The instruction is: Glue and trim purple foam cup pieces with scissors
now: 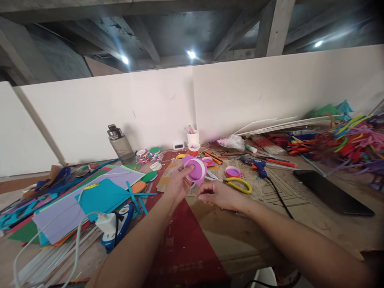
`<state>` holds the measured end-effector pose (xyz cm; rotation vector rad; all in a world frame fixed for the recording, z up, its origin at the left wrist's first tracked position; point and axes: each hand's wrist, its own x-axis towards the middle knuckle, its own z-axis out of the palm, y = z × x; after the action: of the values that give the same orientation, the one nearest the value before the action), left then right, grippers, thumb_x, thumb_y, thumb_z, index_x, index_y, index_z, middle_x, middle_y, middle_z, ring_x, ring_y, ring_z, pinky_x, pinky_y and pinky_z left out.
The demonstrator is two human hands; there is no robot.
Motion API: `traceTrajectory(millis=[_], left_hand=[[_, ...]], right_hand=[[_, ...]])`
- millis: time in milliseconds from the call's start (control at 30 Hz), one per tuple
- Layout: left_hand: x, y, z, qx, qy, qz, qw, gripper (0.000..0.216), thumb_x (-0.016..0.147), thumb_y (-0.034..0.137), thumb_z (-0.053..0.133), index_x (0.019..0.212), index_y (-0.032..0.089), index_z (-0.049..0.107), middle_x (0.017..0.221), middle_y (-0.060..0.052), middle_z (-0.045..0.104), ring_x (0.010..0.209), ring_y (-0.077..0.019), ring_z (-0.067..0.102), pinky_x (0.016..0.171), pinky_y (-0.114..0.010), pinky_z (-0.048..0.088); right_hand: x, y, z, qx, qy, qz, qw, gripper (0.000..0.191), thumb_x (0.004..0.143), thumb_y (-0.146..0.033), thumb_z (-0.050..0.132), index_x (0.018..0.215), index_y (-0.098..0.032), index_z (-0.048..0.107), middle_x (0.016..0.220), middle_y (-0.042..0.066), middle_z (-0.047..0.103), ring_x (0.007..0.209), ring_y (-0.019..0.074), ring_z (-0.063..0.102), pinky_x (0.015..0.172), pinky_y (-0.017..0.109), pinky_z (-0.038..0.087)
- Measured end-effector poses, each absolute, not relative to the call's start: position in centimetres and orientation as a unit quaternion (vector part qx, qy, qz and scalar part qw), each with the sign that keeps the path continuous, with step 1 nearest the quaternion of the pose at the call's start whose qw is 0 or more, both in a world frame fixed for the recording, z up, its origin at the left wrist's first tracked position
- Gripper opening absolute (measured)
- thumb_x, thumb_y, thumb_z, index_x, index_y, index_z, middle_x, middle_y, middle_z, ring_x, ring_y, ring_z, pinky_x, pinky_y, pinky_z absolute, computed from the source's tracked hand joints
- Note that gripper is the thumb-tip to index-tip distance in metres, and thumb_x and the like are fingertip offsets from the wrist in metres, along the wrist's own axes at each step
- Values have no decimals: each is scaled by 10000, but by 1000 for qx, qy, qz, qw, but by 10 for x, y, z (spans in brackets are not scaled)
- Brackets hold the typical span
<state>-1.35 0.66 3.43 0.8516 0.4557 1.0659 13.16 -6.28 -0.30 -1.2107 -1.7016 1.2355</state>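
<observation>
My left hand (177, 182) holds up a round purple foam piece with a white rim (196, 170), tilted toward me above the table. Just to its right and lower, my right hand (217, 195) hovers with fingers loosely curled and nothing visible in it, a short way from the piece. Yellow-handled scissors (238, 184) lie right behind my right hand. Two small pink-and-purple foam cups (233, 172) (207, 161) sit beyond them on the cardboard.
Coloured foam sheets (90, 196) cover the left of the table, with a white charger and cable (105, 222) and a water bottle (120, 144). A blue glue gun (258, 166), a black tablet (331, 192) and a heap of coloured strips (345, 140) are on the right. White boards wall the back.
</observation>
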Motion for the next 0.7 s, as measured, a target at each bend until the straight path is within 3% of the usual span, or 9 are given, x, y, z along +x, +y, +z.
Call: traceTrajectory(millis=[67,200,300,400,467,533,600,700], left_hand=[[-17,12,38,353,216,515,751,237,641,82,816,838,133,696,741,-3,718,611,-99,641,589,-194,520],[-27,30,46,261,251,603,711,131,787,47,681,872,146,674,745,-3,722,609,-107,656,553,-196,514],[-38,46,49,198,265,654,680,112,848,56,616,855,164,646,673,24,677,490,-84,577,426,-181,409],[-49,61,46,160,285,682,654,138,850,35,590,867,167,629,677,33,658,459,-61,522,410,-172,364],[-53,68,42,150,304,686,644,139,850,44,582,885,171,624,693,25,659,490,-71,547,419,-174,363],[-55,71,40,148,312,683,644,115,843,71,606,882,178,619,699,20,657,509,-81,566,420,-179,358],[-56,71,40,151,305,681,649,98,832,93,636,866,184,615,692,25,651,505,-80,563,422,-185,356],[-57,70,45,155,284,680,658,107,828,91,648,864,189,627,676,35,649,499,-75,548,435,-189,366]], right_hand=[[132,-67,0,-456,-686,478,306,121,811,-283,655,779,-167,669,652,-38,576,608,96,484,586,212,382],[129,-78,7,-357,-771,480,218,121,835,-254,661,805,-168,742,761,-20,691,715,110,592,678,194,428],[125,-86,14,-270,-812,494,152,165,866,-279,663,818,-152,757,798,1,716,771,121,641,717,185,447],[129,-89,18,-237,-822,515,53,221,872,-328,679,967,-151,771,820,11,727,759,125,664,677,179,453],[136,-87,21,-261,-817,514,13,395,824,-389,737,1154,-172,733,875,17,738,717,126,667,630,180,458],[147,-85,24,-311,-809,498,25,610,722,-413,822,1274,-198,676,1031,43,739,705,126,669,602,185,470],[158,-84,28,-351,-799,484,58,686,639,-374,875,1277,-217,677,1149,56,717,721,126,673,604,188,482],[169,-83,32,-376,-781,489,96,618,621,-329,878,1208,-227,716,1002,21,735,693,130,669,601,194,479]])
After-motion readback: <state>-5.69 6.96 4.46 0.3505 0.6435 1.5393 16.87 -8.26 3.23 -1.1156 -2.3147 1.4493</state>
